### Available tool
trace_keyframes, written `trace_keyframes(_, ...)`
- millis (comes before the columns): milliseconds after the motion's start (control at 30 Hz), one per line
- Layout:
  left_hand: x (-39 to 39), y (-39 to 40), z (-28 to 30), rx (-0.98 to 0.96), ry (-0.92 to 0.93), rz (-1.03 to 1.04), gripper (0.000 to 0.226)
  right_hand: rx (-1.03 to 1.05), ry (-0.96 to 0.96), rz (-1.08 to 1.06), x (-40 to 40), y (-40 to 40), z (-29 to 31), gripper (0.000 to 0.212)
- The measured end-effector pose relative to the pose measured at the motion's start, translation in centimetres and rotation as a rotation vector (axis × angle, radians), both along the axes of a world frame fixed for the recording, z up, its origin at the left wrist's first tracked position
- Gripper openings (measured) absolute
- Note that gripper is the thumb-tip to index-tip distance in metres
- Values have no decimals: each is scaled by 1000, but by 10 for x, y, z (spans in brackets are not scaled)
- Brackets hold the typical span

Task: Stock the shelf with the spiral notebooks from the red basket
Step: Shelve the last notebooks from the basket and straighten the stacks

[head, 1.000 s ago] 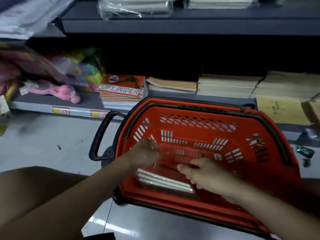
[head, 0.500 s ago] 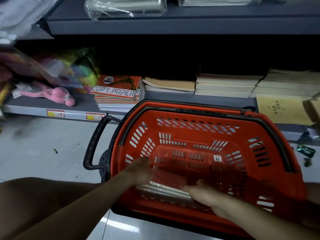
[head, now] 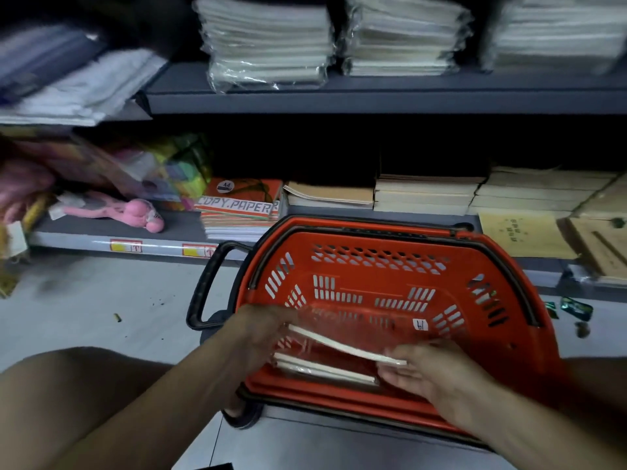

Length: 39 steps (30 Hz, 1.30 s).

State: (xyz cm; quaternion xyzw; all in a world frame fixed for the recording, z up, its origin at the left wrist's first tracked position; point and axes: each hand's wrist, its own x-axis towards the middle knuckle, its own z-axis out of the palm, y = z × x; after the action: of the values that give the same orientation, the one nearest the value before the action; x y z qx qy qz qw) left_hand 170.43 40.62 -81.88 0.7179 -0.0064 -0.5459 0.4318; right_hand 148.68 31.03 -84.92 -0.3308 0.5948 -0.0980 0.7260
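Hands (head: pixel 342 354) lift wrapped notebook (head: pixel 356 337) above red basket (head: pixel 529 351)

I am down low by a grey metal shelf unit (head: pixel 373 96). The light is dim. The floor (head: pixel 84 310) under me is pale grey tile with little bits of litter. Deep inside, the low shelf is dark.

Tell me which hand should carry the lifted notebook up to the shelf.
Probably the left hand. It grips one end of the wrapped notebook raised over the red basket, on the side nearer the bare stretch of lower shelf. The right hand only steadies the other end.
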Motion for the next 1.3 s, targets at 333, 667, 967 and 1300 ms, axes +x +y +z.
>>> trace_keyframes(333, -4, 66, 101, -545, 52, -59, 36, -375, -378, 97, -23, 18, 119, 26)
trace_keyframes(667, -10, 68, 123, -863, 19, 122, 51, -498, -724, 32, 16, 14, 148, 37)
trace_keyframes(967, 24, 60, 116, -900, -141, 129, 53, -528, -778, 42, 47, 7, 143, 46)
trace_keyframes(1300, 88, -12, 155, -1013, -169, 96, 49, -620, -846, 37, 120, -65, 181, 33)
